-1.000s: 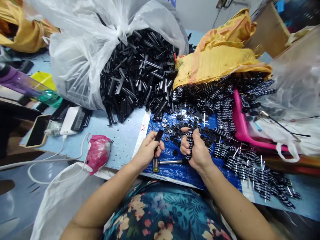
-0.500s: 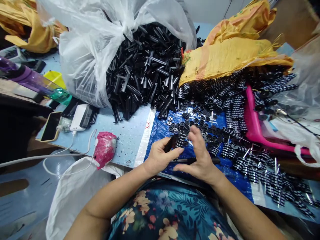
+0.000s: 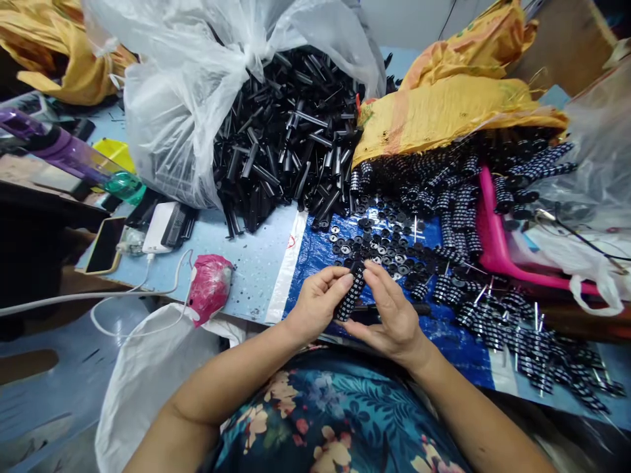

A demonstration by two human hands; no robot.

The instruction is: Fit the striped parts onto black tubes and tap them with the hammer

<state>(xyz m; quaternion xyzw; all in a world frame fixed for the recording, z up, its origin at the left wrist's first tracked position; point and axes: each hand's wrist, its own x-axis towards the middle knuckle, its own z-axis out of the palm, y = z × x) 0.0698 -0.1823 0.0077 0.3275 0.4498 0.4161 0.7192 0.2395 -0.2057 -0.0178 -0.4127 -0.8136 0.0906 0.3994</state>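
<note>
Between my hands, tilted over the blue plastic sheet (image 3: 315, 253), is a black cylinder with white marks (image 3: 351, 295). My left hand (image 3: 318, 299) grips it from the left, thumb pressed on its side. The fingertips and thumb of my right hand (image 3: 392, 315) touch its upper and lower ends from the right. A dark rod (image 3: 421, 309) lies partly behind my right hand. Small black round caps (image 3: 382, 249) are scattered on the sheet just beyond my fingers.
A clear bag (image 3: 172, 125) spills black tubes (image 3: 296, 144) at the back. Right of them are a yellow sack (image 3: 458, 112), a pink basket (image 3: 497, 243) and piled patterned cylinders (image 3: 522, 341). Leftward lie a pink bundle (image 3: 211, 286), a white power bank (image 3: 160, 226) and a phone (image 3: 105, 244).
My right hand has closed in on the patterned cylinder, which now slants between both hands. My left fingers have drawn together around it.
</note>
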